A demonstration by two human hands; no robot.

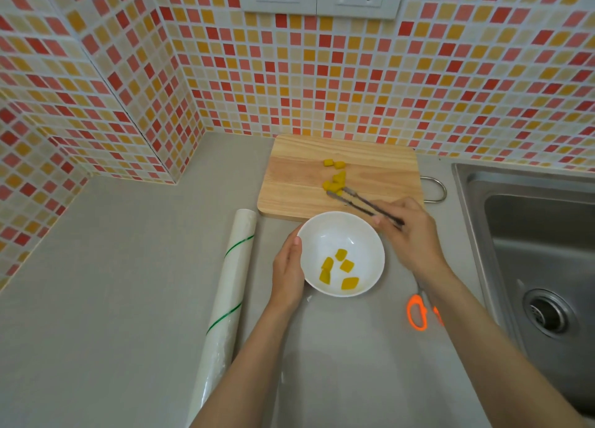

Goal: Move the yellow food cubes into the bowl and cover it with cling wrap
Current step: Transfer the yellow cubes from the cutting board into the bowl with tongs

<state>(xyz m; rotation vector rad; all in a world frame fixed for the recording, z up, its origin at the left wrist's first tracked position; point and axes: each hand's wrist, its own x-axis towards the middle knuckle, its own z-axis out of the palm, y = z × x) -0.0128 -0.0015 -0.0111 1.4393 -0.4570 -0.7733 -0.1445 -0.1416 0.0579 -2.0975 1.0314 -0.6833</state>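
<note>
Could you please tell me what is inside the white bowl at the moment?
The white bowl holds about five yellow cubes, lying loose on its bottom. No cling wrap covers it. The left hand hides only the outer left rim.

2 bare forearms, sleeveless; left grip (287,268) and right grip (410,234) ungloved.

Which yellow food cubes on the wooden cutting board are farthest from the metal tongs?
The pair of yellow food cubes nearest the tiled wall, lying apart from the cluster at the metal tongs tips.

Bright, even light — edges bowed.
</note>
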